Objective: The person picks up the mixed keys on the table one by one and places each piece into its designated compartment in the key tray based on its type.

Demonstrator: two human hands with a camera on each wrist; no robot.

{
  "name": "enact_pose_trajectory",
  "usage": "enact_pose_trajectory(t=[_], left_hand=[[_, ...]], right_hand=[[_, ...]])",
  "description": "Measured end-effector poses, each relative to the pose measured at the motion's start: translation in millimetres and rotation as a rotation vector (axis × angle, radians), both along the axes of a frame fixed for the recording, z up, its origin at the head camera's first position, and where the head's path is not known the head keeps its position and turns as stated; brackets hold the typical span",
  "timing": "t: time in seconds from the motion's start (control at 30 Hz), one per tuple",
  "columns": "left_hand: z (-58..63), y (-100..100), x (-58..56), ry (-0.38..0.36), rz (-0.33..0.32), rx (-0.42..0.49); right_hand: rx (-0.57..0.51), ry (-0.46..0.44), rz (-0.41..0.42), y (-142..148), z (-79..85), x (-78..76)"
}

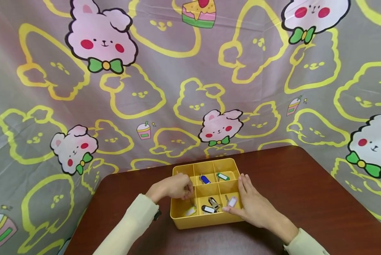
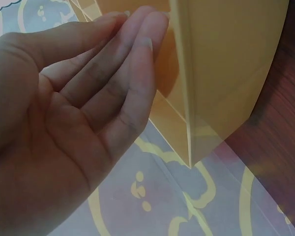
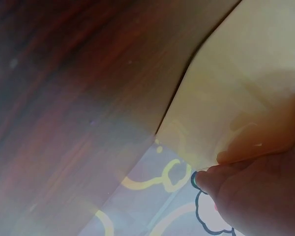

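Observation:
A yellow box point(image 1: 206, 221) with six compartments holds keys with coloured tags. My left hand point(image 1: 177, 186) reaches over its left side, fingers bent down, with thumb and fingertips close together in the left wrist view; whether they pinch a key I cannot tell. Below them, a key with a yellow-green tag point(image 1: 191, 211) lies in the front left compartment. My right hand point(image 1: 257, 209) rests on the box's right side, fingers extended along the wall and thumb at the front rim. Near that thumb is a key with a pale pink tag point(image 1: 232, 201).
Black-tagged keys point(image 1: 208, 209) lie in the front middle compartment. A blue-tagged key point(image 1: 205, 179) and a green-tagged key point(image 1: 223, 176) lie in the back row. The box stands on a dark wooden table point(image 1: 282, 177), with a patterned curtain point(image 1: 165, 117) behind it.

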State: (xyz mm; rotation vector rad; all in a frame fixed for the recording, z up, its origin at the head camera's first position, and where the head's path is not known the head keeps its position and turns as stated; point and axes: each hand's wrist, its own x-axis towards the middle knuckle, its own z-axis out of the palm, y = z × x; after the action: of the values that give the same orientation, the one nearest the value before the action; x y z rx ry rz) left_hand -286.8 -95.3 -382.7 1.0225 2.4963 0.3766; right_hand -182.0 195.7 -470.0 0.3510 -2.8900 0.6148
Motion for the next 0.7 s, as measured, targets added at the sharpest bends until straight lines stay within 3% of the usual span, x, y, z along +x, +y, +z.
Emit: enact_pose_trajectory(t=[0.7], left_hand=[[5.4,-17.7,0.7,-0.023,0.034,0.13]], right_hand=[[0.007,-0.001,-0.005,-0.9,0.9,0.5]])
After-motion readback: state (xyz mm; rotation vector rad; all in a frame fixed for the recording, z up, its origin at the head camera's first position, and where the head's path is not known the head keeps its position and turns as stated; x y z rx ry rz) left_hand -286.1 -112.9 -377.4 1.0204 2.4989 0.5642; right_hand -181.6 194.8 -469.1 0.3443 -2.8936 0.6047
